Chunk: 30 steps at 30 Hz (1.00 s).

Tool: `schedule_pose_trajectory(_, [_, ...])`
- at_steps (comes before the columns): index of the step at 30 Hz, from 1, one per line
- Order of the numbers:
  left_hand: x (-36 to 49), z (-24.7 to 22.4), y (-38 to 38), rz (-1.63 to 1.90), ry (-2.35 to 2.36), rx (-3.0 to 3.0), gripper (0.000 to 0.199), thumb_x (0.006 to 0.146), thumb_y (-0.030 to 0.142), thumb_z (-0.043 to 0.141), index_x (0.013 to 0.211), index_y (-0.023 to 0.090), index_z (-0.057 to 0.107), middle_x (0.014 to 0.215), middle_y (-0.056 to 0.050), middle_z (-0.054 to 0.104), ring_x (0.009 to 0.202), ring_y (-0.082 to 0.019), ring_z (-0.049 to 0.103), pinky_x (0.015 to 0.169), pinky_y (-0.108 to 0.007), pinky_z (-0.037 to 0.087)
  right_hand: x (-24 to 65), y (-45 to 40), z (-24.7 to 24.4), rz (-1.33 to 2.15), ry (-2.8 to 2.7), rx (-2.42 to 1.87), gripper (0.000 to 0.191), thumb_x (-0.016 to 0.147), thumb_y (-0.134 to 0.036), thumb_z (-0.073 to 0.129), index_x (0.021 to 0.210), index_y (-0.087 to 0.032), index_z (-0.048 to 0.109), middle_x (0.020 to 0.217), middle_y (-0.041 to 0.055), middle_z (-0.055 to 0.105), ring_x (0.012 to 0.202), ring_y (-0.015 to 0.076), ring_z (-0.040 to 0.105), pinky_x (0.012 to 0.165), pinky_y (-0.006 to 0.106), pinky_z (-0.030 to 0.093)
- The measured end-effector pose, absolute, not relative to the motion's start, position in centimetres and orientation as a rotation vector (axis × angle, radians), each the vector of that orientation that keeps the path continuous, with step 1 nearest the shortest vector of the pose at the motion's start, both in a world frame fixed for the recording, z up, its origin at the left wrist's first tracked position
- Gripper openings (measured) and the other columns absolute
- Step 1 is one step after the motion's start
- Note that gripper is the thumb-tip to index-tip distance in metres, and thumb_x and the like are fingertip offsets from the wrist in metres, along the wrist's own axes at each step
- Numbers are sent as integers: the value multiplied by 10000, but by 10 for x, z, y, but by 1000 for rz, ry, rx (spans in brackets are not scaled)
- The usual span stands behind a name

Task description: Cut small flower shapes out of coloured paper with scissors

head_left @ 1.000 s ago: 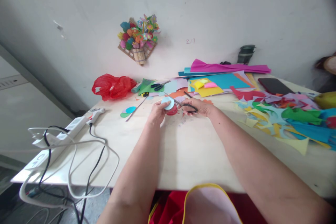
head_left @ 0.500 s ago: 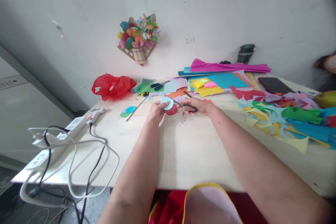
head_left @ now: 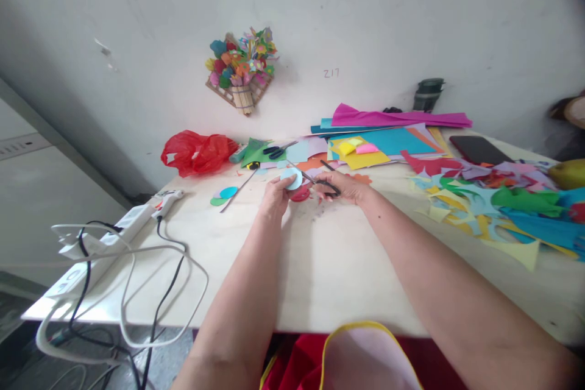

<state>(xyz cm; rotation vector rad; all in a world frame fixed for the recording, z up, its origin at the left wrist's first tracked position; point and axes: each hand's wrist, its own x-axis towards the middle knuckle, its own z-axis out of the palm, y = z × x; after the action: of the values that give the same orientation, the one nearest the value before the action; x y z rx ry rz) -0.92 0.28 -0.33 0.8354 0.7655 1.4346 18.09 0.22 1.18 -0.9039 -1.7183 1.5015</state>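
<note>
Between the thumb and fingers of my left hand (head_left: 276, 194) is a light blue paper circle (head_left: 292, 179). My right hand (head_left: 342, 187) grips dark-handled scissors (head_left: 329, 189), whose blades reach left to the edge of the circle. Beneath the hands lies a red paper piece (head_left: 300, 195) on the table, partly hidden. Left of my left hand, blue (head_left: 228, 192) and green (head_left: 218, 202) paper circles rest beside a thin strip.
A power strip (head_left: 130, 219) with loose cables lies at the left. Behind are a red plastic bag (head_left: 196, 152), other scissors (head_left: 274, 151) and coloured sheets (head_left: 406, 139). Paper scraps (head_left: 470, 201) and a phone (head_left: 479, 149) are at the right.
My left hand and the light blue circle have shifted very slightly. The scissors in my right hand have moved a little to the left, their blades now at a slightly different angle.
</note>
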Motion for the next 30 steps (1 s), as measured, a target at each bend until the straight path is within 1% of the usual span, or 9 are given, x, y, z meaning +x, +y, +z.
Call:
schedule_pose_trajectory(3, [-7,-2,3,1469,787,810,296,546,176,851,801,112,715,768,-84,745,749,-221,724,728,-329,585,179,-1,13,1485,-1720,-902,292,680,-391,774,637,-176,582,525,-18,588,416,71,456,408,211,273])
schedule_pose_trajectory(6, [-5,-2,3,1487,806,807,288,544,179,848,789,119,710,752,-81,740,759,-222,718,718,-323,584,177,-4,16,1474,-1710,-927,339,651,-426,799,635,-175,573,526,-20,586,418,67,447,406,209,257])
schedule_pose_trajectory(11, [0,-1,2,1535,849,763,291,544,187,867,776,119,704,710,-54,720,707,-191,693,734,-326,584,173,-7,19,1480,-1646,-989,395,625,-471,832,648,-175,572,529,-23,588,416,65,454,411,203,284])
schedule_pose_trajectory(14, [3,0,1,1571,851,738,302,540,186,877,773,123,696,716,-45,723,699,-182,694,754,-330,586,170,-7,18,1485,-1611,-1004,384,650,-467,826,652,-176,575,528,-26,581,418,63,452,410,199,295])
schedule_pose_trajectory(17, [5,0,1,1597,854,720,309,530,186,883,763,125,690,707,-41,722,668,-169,685,726,-315,582,167,-7,16,1495,-1588,-983,364,682,-461,807,654,-177,581,531,-27,575,425,64,456,410,196,312])
schedule_pose_trajectory(20, [5,0,1,1617,855,708,314,525,190,888,764,132,694,695,-40,720,663,-173,686,705,-306,572,165,-7,15,1480,-1580,-971,369,690,-463,810,656,-179,579,518,-27,567,417,71,460,391,197,297])
schedule_pose_trajectory(23, [4,-1,2,1616,854,721,311,533,197,895,759,140,689,694,-44,718,674,-181,693,723,-317,572,162,-9,16,1462,-1563,-982,376,681,-446,833,659,-176,573,509,-30,560,403,67,453,382,194,293])
schedule_pose_trajectory(27, [4,-1,3,1620,887,713,321,530,203,901,755,144,680,655,-16,692,642,-166,677,717,-314,570,157,-11,17,1464,-1528,-999,382,679,-405,857,661,-181,548,505,-35,550,393,63,442,369,189,287])
schedule_pose_trajectory(30, [4,0,3,1639,914,700,323,520,202,900,746,143,676,635,0,673,622,-159,663,696,-307,558,155,-12,17,1474,-1507,-1006,372,699,-389,856,675,-182,547,504,-40,547,397,60,442,378,182,307])
